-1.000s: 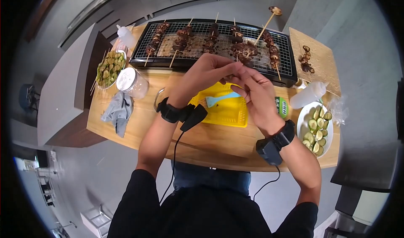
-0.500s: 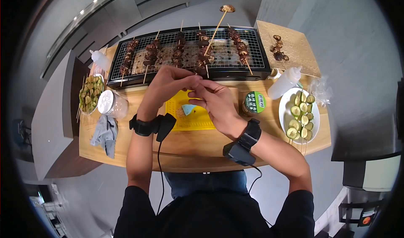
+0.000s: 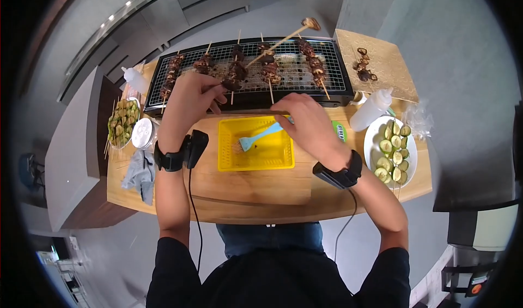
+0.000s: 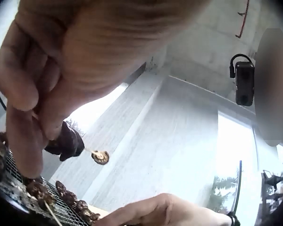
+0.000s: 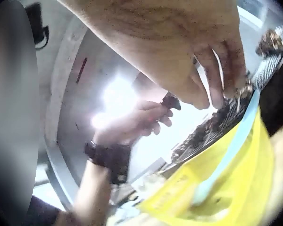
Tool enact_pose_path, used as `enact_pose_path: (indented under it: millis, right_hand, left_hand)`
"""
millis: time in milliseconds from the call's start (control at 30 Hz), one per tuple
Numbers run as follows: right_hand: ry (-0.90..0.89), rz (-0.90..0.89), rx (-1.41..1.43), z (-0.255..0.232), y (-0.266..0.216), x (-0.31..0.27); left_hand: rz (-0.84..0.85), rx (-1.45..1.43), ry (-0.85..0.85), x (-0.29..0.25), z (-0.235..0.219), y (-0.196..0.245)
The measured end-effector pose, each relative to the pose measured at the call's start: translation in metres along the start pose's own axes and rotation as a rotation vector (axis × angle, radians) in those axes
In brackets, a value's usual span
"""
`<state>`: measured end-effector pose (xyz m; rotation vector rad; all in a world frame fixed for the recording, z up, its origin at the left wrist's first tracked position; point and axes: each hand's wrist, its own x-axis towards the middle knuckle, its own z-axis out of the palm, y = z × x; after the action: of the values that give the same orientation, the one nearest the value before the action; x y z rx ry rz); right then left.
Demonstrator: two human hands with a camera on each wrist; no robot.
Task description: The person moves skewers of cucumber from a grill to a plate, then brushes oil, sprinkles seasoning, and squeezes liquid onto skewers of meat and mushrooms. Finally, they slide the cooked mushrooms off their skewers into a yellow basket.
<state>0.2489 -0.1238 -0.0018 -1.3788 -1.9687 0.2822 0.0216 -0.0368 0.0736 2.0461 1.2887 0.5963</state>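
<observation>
My left hand (image 3: 188, 103) pinches the lower end of a mushroom skewer (image 3: 278, 45) between thumb and fingers, above the grill's near edge. The skewer slants up to the right, with dark browned pieces (image 4: 68, 142) close to the fingers, a bare stretch of stick, and one mushroom slice (image 4: 100, 157) at its tip. My right hand (image 3: 313, 127) hovers with loosely bent fingers by the grill's front edge, holding nothing. Below it, a light-blue basting brush (image 3: 260, 136) lies in a yellow basket (image 3: 256, 166), its handle end partly hidden by that hand.
Several browned skewers lie across the wire-topped grill (image 3: 188, 62). To the right are a gold board (image 3: 389, 62) with dark mushroom pieces, a squeeze bottle (image 3: 372, 109) and a plate (image 3: 370, 144) of sliced-cucumber skewers. A jar (image 3: 144, 133) and grey cloth (image 3: 140, 171) sit left.
The hands, together at the skewer before, have parted. The left keeps the skewer and has moved left, tilting it further right; the right has let go and moved right and down.
</observation>
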Motion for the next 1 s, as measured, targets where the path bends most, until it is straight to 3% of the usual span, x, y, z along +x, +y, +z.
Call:
enact_pose_path:
  millis: [67,200,567,800,867,1000]
  right_hand:
    - [-0.046,0.013,-0.288,0.000,0.003,-0.005]
    - [-0.241,0.134,-0.283,0.001,0.005,-0.005]
    - [-0.095,0.062,-0.289,-0.024,0.001,-0.001]
    - [-0.048,0.099,0.000,-0.073,0.006,-0.012]
    - [0.112,0.309,0.358,-0.088,0.007,-0.018]
    - [0.352,0.391,0.469,-0.112,0.026,-0.015]
  left_hand:
    - [0.032,0.062,0.018,-0.001,-0.006,0.003]
    - [0.029,0.123,0.033,0.000,-0.015,0.006]
    - [0.064,0.075,0.045,0.000,-0.026,-0.008]
    - [0.081,0.083,0.026,0.000,-0.026,-0.014]
    - [0.061,0.048,0.050,-0.001,-0.026,-0.017]
    - [0.083,0.090,0.065,-0.002,-0.030,-0.016]
